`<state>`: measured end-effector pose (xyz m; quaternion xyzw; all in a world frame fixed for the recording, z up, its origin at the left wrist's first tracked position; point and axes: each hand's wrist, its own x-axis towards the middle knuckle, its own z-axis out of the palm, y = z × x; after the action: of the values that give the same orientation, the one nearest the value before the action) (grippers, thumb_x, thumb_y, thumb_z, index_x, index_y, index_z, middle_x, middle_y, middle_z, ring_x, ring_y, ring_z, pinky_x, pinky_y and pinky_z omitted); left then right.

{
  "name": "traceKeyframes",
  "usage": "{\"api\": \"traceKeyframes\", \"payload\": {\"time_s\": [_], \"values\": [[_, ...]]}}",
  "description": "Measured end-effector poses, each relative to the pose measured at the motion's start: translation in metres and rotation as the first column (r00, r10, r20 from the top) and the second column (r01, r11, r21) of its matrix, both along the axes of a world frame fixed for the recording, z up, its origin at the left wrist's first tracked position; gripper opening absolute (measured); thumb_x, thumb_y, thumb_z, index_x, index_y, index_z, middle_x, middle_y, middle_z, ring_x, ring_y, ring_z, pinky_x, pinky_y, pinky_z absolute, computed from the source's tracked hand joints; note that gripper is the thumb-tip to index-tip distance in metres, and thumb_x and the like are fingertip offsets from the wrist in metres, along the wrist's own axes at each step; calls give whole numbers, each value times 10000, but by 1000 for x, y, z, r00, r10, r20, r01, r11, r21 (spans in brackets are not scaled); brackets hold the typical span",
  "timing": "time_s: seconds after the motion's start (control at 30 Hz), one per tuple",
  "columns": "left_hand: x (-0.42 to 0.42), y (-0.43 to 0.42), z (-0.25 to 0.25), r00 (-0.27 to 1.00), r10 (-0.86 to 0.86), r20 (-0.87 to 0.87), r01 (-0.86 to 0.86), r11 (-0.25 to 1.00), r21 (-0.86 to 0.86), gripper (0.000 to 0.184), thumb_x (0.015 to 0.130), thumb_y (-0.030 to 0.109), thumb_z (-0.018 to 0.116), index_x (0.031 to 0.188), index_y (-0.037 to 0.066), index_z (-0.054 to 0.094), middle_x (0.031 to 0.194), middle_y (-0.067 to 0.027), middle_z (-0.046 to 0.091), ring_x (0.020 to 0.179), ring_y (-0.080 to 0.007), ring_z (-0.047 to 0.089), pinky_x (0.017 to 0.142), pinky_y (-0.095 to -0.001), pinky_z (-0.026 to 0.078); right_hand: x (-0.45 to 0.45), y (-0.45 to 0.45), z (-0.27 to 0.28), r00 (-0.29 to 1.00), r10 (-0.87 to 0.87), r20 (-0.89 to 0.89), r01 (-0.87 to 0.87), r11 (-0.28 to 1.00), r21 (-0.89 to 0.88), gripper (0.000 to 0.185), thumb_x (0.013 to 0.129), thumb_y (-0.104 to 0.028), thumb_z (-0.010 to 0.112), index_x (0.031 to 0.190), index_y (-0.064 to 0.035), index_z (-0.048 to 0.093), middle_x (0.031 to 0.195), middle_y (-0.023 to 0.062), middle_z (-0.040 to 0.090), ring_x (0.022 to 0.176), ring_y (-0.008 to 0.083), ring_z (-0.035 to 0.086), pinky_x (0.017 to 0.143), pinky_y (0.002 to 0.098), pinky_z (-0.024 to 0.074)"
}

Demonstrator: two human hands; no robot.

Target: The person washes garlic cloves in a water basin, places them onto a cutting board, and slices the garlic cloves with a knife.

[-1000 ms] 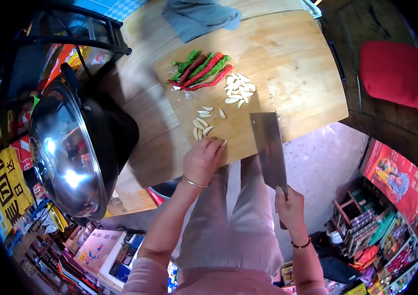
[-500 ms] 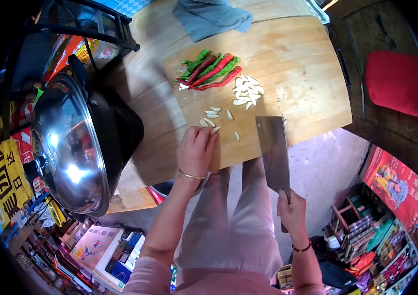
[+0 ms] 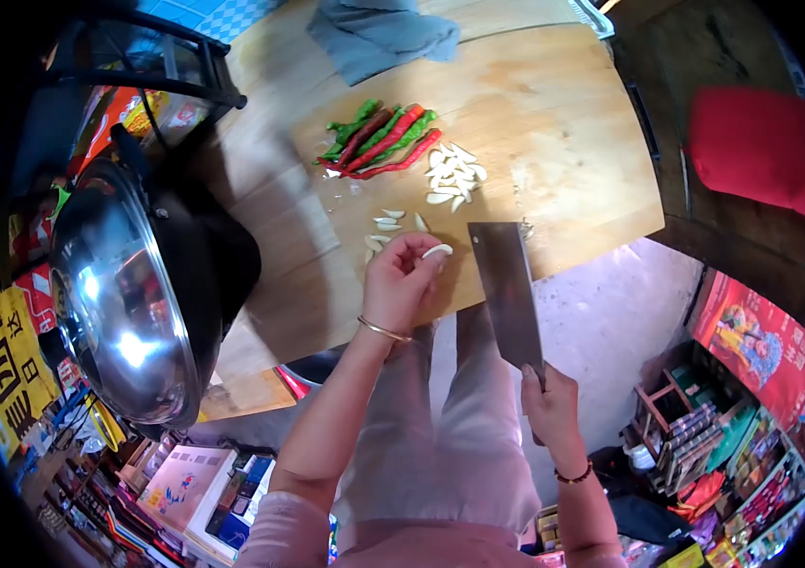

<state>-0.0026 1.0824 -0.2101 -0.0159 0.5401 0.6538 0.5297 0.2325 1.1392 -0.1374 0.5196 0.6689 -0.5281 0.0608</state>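
Between the thumb and fingers of my left hand [image 3: 397, 287] is a garlic clove [image 3: 437, 250], held just above the near part of the wooden cutting board [image 3: 573, 114]. My right hand [image 3: 552, 413] is wrapped round the handle of a cleaver [image 3: 508, 293], whose wide blade points away from me over the board's near edge. Several loose garlic cloves [image 3: 388, 220] lie just beyond my left hand. Farther off is a heap of garlic cloves [image 3: 454, 174], beside a bunch of red and green chili peppers [image 3: 379, 140].
A black wok with a shiny domed lid [image 3: 123, 293] stands on the left. At the table's far side lies a grey-blue cloth [image 3: 379, 38]. A red cushion [image 3: 767, 156] is on the right, and cluttered shelves [image 3: 705, 435] stand below it.
My left hand has lifted off the board and moved right, with a garlic clove now in its fingers. The cleaver stays in my right hand. The whole view has shifted slightly.
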Motion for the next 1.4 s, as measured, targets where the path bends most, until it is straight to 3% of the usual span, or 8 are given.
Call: {"api": "traceKeyframes", "payload": {"time_s": [0.07, 0.17, 0.33, 0.4, 0.93, 1.13, 1.2, 1.4], "values": [[12, 6, -6, 550, -328, -768, 65, 933, -353, 138, 840, 155, 683, 836, 37, 613, 759, -60, 636, 588, -139, 572, 520, -284, 448, 1, -1, -4, 1000, -2, -29, 4, 999, 54, 143, 917, -114, 541, 879, 14, 592, 558, 104, 484, 484, 145, 442, 483, 299, 391], [21, 16, -15, 216, -379, -900, 18, 923, -384, 131, 799, 140, 703, 806, 46, 612, 724, -70, 601, 591, -198, 569, 539, -326, 450, -3, -2, -6, 996, 14, -84, -3, 991, 136, 157, 912, -106, 539, 824, 18, 575, 523, 87, 456, 473, 117, 395, 468, 292, 376], [23, 18, -15, 178, -435, -883, 3, 897, -441, 171, 784, 171, 702, 800, 71, 564, 731, -76, 570, 679, -253, 590, 565, -373, 465, -5, 1, 0, 998, 59, 2, -60, 997, 51, 187, 905, -91, 537, 1050, 7, 604, 715, 226, 547, 631, 401, 553, 576, 386, 459], [24, 18, -16, 197, -426, -883, 9, 902, -433, 177, 780, 171, 704, 802, 73, 558, 735, -74, 563, 684, -255, 588, 567, -379, 465, -6, -2, -1, 997, -2, -76, 11, 992, 125, 145, 906, -107, 541, 851, 20, 585, 550, 140, 446, 480, 163, 391, 486, 316, 388], [12, 19, -15, 176, -335, -926, -10, 940, -342, 161, 783, 121, 704, 865, 43, 589, 784, -99, 562, 679, -268, 576, 586, -366, 465, -4, 0, -10, 998, 46, 33, -47, 998, 49, 145, 910, -108, 538, 936, 16, 608, 647, 204, 562, 542, 333, 567, 527, 376, 445], [-31, -17, 7, 218, -314, -924, -139, 927, -348, 229, 778, 156, 727, 925, 31, 604, 963, -119, 567, 764, -278, 603, 659, -354, 485, 9, 10, -8, 997, -54, 59, 54, 999, -2, 209, 933, -123, 518, 778, 11, 556, 524, 114, 518, 437, 167, 530, 450, 324, 404], [-42, -30, 9, 292, -579, -761, -223, 733, -643, 235, 771, 152, 735, 931, 32, 612, 938, -106, 582, 764, -263, 605, 678, -354, 484, 8, 8, -7, 997, -64, 53, 64, 998, -11, 215, 935, -123, 516, 769, 9, 553, 518, 101, 514, 432, 149, 521, 442, 313, 400], [-48, -36, -16, 354, -368, -860, -175, 877, -447, 183, 768, 99, 735, 896, 29, 625, 794, -89, 596, 664, -186, 587, 615, -292, 475, 3, 1, -9, 999, -54, -2, 54, 998, -11, 290, 962, -138, 491, 709, 1, 520, 524, 7, 488, 436, 66, 465, 419, 249, 384]]}}
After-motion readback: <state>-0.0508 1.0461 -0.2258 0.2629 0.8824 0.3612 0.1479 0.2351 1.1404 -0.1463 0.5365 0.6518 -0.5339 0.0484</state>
